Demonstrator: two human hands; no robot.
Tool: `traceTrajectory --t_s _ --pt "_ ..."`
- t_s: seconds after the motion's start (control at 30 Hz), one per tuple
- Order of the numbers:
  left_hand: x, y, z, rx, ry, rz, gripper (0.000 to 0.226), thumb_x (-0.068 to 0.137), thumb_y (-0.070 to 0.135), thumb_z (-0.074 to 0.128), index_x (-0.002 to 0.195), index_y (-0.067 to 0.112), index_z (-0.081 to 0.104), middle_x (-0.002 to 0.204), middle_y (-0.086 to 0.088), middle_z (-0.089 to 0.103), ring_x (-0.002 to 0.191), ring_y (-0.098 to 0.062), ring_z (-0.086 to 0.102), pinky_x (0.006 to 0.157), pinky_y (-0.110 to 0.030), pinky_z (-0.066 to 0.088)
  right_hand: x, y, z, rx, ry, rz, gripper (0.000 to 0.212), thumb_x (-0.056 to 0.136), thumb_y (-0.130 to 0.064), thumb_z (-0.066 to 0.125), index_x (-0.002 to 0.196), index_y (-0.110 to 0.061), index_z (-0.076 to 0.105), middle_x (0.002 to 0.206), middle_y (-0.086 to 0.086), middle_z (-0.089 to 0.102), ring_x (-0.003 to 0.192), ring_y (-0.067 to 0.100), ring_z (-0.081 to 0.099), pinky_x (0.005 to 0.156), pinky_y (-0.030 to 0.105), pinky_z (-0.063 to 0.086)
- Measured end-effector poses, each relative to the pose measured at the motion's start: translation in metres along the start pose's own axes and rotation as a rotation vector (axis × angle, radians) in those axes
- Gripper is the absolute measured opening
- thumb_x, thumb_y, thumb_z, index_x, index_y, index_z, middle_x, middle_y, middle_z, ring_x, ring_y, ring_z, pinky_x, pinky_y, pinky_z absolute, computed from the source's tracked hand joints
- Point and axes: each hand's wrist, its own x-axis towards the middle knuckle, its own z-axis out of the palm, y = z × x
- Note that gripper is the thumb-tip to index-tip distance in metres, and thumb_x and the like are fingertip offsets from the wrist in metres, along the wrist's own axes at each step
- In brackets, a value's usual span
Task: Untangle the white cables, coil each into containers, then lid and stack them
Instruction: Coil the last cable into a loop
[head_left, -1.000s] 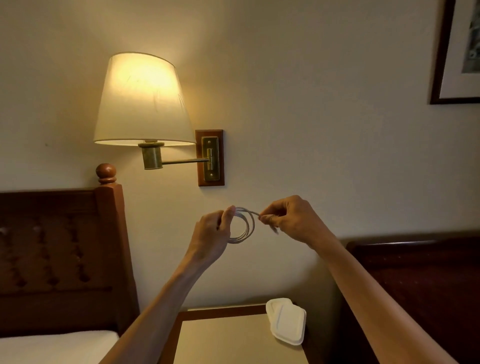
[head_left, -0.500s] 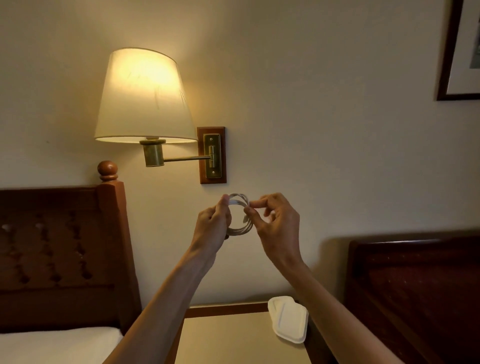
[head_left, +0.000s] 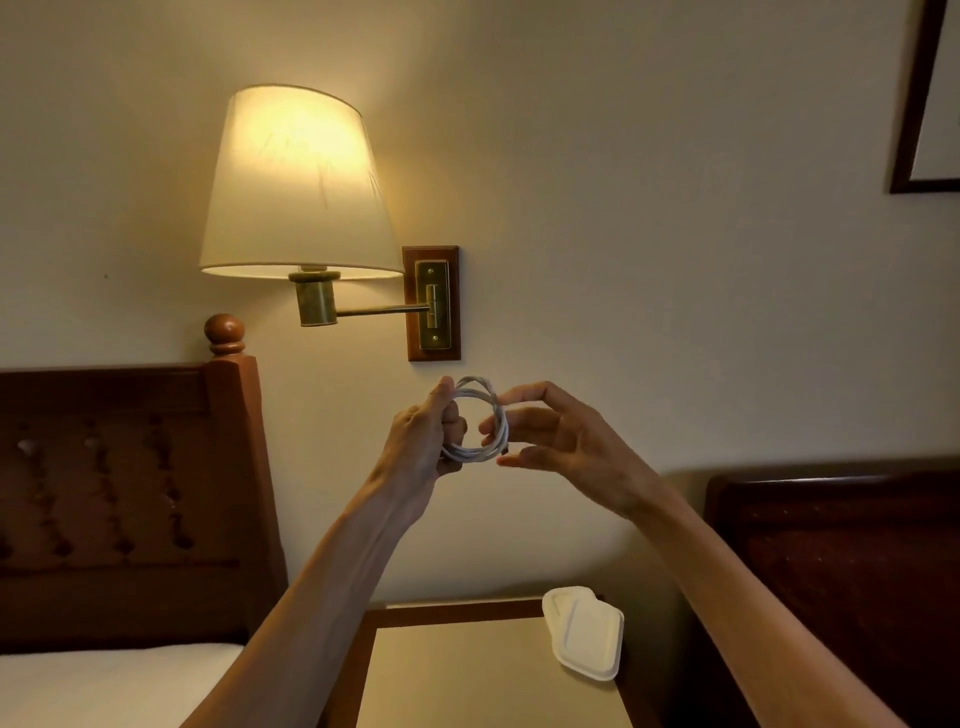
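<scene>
Matt white cable (head_left: 480, 415), brass-finish metal lamp arm (head_left: 382, 310), glossy dark wood headboard (head_left: 119, 467), smooth matt containers (head_left: 584, 631).

Counts, head view:
2 hands: left hand (head_left: 423, 441), right hand (head_left: 566, 441). 1 coiled white cable (head_left: 480, 415), several loops. 2 white container lids (head_left: 584, 631) overlapping on 1 nightstand (head_left: 467, 675). 1 wall lamp (head_left: 296, 187). 2 wooden headboards: left headboard (head_left: 119, 493), right headboard (head_left: 841, 561). 1 picture frame (head_left: 922, 104), partly cut off.
</scene>
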Motion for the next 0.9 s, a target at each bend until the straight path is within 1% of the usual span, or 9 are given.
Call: traceTrajectory --t_s 0.1,0.3,0.43,0.5,0.6,0.7,0.77,0.83,0.9 --pt "-0.002 0.003 0.006 -0.038 -0.009 -0.035 0.043 0.101 0.039 0.043 0.061 0.021 0.041 0.055 0.004 0.034 0.06 -0.015 0.033 0.071 -0.038 0.033 0.0 0.0 0.001 0.014 0.089 0.001 0.034 0.089 0.009 0.057 0.113 -0.014 0.048 0.108 0.011 0.071 0.101 0.026 0.07 0.089 0.038 0.057" --pt "-0.006 0.01 0.009 -0.386 -0.081 -0.112 0.038 0.1 0.027 0.047 0.063 0.022 0.043 0.052 0.006 0.026 0.048 -0.01 0.027 0.064 -0.031 0.029 -0.01 0.02 0.008 -0.082 0.189 0.04 0.028 0.09 0.007 0.058 0.108 -0.013 0.05 0.098 0.006 0.075 0.094 0.02 0.072 0.085 0.031 0.057" --pt "-0.013 -0.011 0.002 -0.093 -0.072 0.013 0.042 0.101 0.037 0.044 0.061 0.022 0.039 0.055 0.004 0.031 0.053 -0.012 0.032 0.069 -0.036 0.034 -0.016 0.023 0.008 -0.105 0.124 0.113 0.03 0.092 0.002 0.058 0.116 -0.016 0.061 0.099 0.004 0.073 0.094 0.018 0.07 0.087 0.032 0.057" --pt "-0.013 -0.018 -0.001 -0.014 -0.069 0.04 0.043 0.1 0.042 0.042 0.062 0.022 0.039 0.056 0.004 0.034 0.056 -0.013 0.035 0.071 -0.038 0.035 -0.017 0.021 0.007 0.077 0.093 0.187 0.023 0.094 -0.007 0.054 0.113 -0.01 0.068 0.103 0.008 0.07 0.094 0.018 0.066 0.085 0.032 0.056" --pt "-0.013 -0.024 -0.005 0.022 -0.121 0.018 0.043 0.098 0.047 0.042 0.063 0.022 0.039 0.059 0.005 0.035 0.057 -0.012 0.034 0.065 -0.035 0.033 -0.021 0.02 0.011 0.344 0.129 0.302 0.029 0.094 -0.032 0.055 0.104 -0.011 0.074 0.105 0.005 0.067 0.094 0.02 0.057 0.08 0.03 0.049" --pt "-0.013 -0.032 -0.011 -0.03 -0.196 -0.072 0.039 0.096 0.05 0.044 0.074 0.018 0.051 0.067 0.002 0.04 0.063 -0.014 0.037 0.063 -0.031 0.033 -0.023 0.027 0.02 0.433 0.213 0.349 0.026 0.092 -0.03 0.057 0.098 -0.014 0.077 0.091 0.002 0.067 0.088 0.019 0.052 0.079 0.03 0.045" --pt "-0.013 -0.038 -0.017 -0.1 -0.242 -0.114 0.039 0.096 0.043 0.048 0.092 0.009 0.066 0.075 -0.001 0.047 0.07 -0.014 0.042 0.065 -0.031 0.036 -0.022 0.032 0.025 0.508 0.265 0.378 0.024 0.094 -0.025 0.055 0.096 -0.014 0.077 0.086 0.001 0.066 0.087 0.017 0.054 0.082 0.03 0.043" --pt "-0.013 -0.042 -0.022 -0.106 -0.273 -0.102 0.032 0.096 0.029 0.053 0.11 0.005 0.069 0.088 -0.006 0.049 0.08 -0.016 0.044 0.068 -0.03 0.038 -0.02 0.032 0.027 0.559 0.299 0.401 0.025 0.098 -0.022 0.051 0.098 -0.013 0.075 0.085 0.001 0.064 0.088 0.016 0.056 0.085 0.031 0.044" --pt "-0.014 -0.045 -0.024 -0.063 -0.269 -0.056 0.027 0.097 0.017 0.053 0.118 0.005 0.065 0.093 -0.009 0.051 0.079 -0.016 0.045 0.067 -0.029 0.039 -0.018 0.031 0.029 0.57 0.308 0.396 0.025 0.099 -0.02 0.049 0.1 -0.01 0.072 0.084 0.004 0.064 0.092 0.018 0.06 0.089 0.034 0.046"
